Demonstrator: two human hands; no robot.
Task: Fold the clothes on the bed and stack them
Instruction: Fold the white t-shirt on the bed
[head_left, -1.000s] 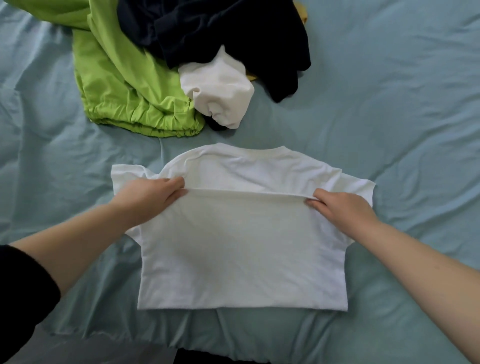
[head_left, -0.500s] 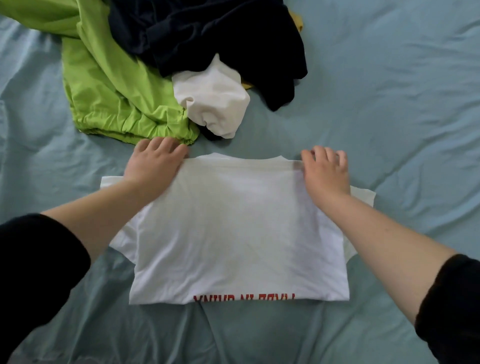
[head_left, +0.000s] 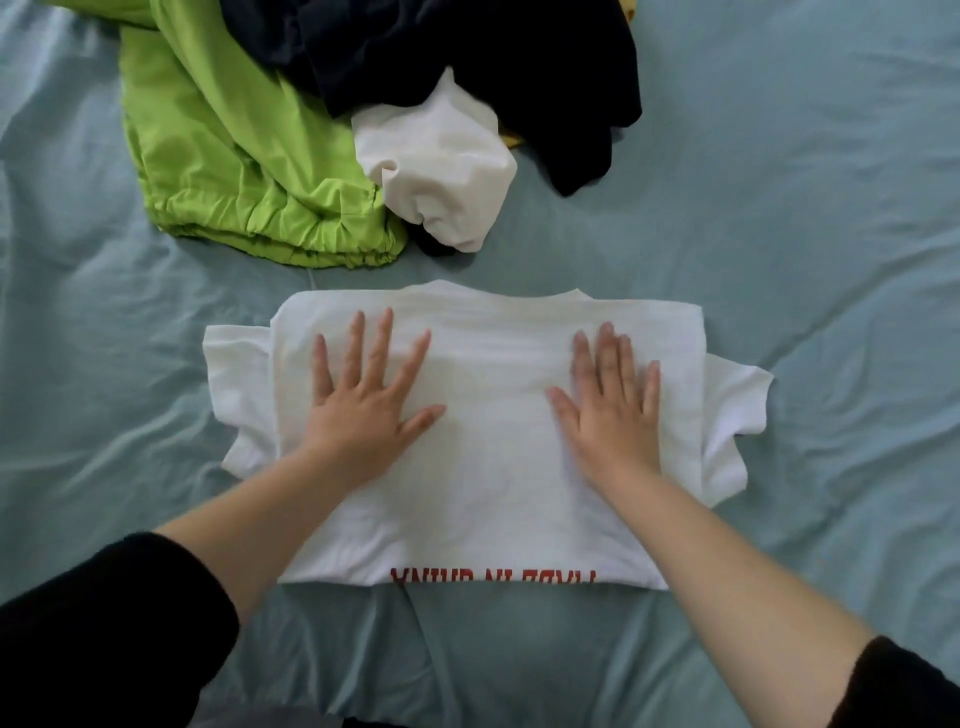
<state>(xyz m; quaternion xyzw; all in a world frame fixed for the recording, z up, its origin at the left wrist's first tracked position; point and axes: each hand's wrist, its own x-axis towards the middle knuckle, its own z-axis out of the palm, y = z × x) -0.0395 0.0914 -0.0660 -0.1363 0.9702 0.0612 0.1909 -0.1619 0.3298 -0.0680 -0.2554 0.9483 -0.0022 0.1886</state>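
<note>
- Half a second ago both hands gripped the far edge of the white T-shirt (head_left: 483, 452), up by the collar; now they have slid back toward the person and lie on the middle of the folded cloth.
- The left hand (head_left: 363, 405) is flat, palm down, fingers spread wide, holding nothing.
- The right hand (head_left: 613, 410) is flat too, fingers straight and closer together, thumb out to the side, holding nothing.
- The T-shirt lies folded in half on the blue bed sheet (head_left: 831, 260), straight in front of the person; both short sleeves stick out at the sides, and a strip of red lettering shows along the near edge.
- Beyond it sits a loose pile: a green garment (head_left: 223, 156), a dark garment (head_left: 467, 52) on top, and a crumpled white garment (head_left: 441, 166) at the front.
- No containers are in view.
</note>
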